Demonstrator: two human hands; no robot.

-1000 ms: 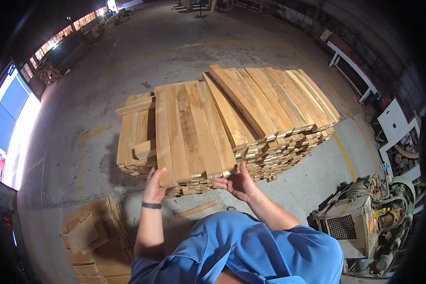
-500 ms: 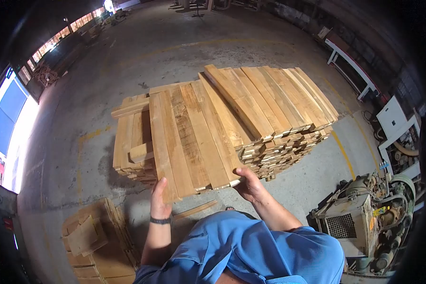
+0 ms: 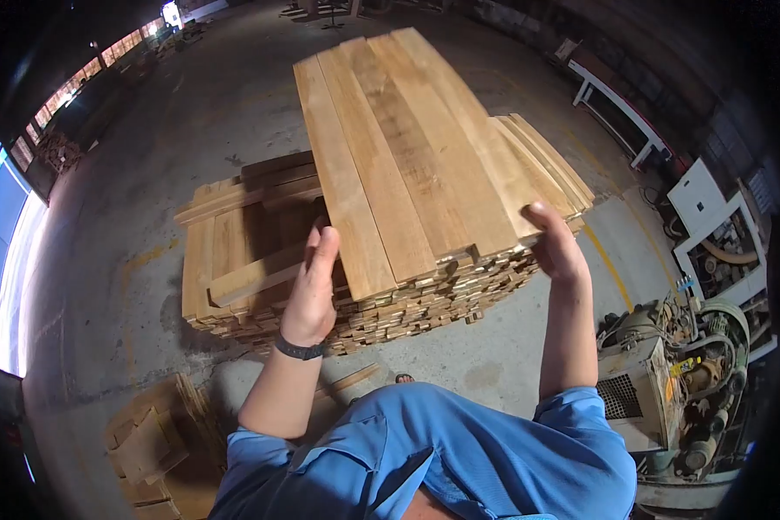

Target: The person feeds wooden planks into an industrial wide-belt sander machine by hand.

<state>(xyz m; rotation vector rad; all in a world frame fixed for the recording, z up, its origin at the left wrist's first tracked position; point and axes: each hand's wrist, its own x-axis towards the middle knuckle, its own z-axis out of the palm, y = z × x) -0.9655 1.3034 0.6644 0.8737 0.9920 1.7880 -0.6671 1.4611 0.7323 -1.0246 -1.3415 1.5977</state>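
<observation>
Between my two hands is a row of several wooden boards (image 3: 416, 156), lying side by side and raised above the stack of boards (image 3: 407, 312). My left hand (image 3: 312, 290) presses the near left edge of the row, its thumb up along the side; a dark band circles that wrist. At the near right corner, my right hand (image 3: 559, 243) grips with the thumb on top and the fingers hidden underneath. Left of the raised row, loose crosswise boards (image 3: 251, 276) lie on the stack, around a dark gap.
Flattened cardboard (image 3: 160, 442) lies on the floor at lower left. Machinery with a mesh-fronted box (image 3: 637, 394) stands at lower right, near a white metal frame (image 3: 711, 208). Behind is a long white-edged bench (image 3: 615, 113). A loose strip (image 3: 351, 379) rests on the floor before me.
Both hands have lifted the row of boards up and away from me, and shifted it right over the stack. More of the stack's left part and its crosswise boards now show.
</observation>
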